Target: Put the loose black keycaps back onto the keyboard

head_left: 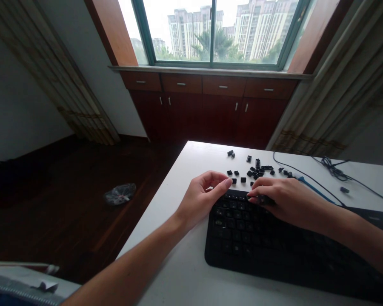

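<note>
A black keyboard (255, 238) lies on the white table (185, 272) in front of me. My left hand (201, 197) rests at the keyboard's far left corner, fingers curled and thumb touching the top edge. My right hand (284, 197) lies over the top key rows, fingers pressed together on a small dark piece that looks like a keycap. Several loose black keycaps (253, 170) are scattered on the table just beyond both hands.
A dark cable (309, 176) and a blue tool or cable (315, 191) run across the table to the right. Wooden cabinets (210, 106) stand under a window ahead. A crumpled bag (119, 193) lies on the dark floor to the left.
</note>
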### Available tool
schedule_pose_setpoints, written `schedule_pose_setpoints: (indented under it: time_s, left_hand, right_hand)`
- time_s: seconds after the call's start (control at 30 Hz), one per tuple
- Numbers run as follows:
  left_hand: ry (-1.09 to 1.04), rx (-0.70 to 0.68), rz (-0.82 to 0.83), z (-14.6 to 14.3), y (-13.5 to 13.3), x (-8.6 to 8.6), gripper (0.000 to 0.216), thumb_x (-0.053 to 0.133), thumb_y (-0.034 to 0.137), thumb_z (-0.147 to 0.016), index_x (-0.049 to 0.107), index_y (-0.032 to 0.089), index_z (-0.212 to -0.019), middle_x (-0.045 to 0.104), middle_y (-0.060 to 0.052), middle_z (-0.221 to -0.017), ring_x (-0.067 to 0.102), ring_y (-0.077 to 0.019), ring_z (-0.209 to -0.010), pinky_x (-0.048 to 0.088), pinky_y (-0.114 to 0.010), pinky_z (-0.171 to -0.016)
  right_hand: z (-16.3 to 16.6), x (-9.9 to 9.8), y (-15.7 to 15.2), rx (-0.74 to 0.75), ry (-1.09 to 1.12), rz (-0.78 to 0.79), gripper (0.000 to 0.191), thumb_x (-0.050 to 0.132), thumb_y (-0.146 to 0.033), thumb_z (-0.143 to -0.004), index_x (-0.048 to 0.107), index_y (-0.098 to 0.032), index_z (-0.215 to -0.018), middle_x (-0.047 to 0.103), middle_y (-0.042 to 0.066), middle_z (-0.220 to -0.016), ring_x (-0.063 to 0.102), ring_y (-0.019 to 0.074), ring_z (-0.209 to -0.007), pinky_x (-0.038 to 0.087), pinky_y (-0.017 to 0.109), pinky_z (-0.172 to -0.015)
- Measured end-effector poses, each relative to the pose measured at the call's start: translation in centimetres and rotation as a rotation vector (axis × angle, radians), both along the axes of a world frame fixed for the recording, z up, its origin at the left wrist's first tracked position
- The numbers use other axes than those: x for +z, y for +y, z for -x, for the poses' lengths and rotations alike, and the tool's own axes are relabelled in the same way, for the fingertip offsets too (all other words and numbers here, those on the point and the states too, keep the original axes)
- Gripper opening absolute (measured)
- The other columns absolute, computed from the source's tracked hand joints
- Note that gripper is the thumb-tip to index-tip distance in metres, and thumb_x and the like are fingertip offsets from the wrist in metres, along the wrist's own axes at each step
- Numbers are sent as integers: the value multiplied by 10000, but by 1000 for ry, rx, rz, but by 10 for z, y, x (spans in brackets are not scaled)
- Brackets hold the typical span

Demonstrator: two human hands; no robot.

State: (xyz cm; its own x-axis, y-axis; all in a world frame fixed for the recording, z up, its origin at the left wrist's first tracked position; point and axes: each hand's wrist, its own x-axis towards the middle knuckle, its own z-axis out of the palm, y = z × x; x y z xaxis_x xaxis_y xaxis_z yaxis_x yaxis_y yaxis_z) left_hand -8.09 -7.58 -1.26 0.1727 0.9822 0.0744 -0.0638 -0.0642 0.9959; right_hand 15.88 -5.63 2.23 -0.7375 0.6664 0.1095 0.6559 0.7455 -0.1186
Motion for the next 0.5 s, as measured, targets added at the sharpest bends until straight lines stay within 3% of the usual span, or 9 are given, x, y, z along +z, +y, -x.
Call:
schedule_pose_setpoints:
  time_s: [0.5]
  left_hand:
    - [-20, -14, 2, 0, -1, 1, 287, 711, 415, -864, 684, 151, -974, 672, -45, -891, 600, -143, -788, 471, -250, -708]
  right_hand:
    - [6, 4, -3, -1, -84, -64, 167, 571, -204, -915, 729, -229, -961, 738, 39, -946, 705, 182, -671, 481, 300, -555]
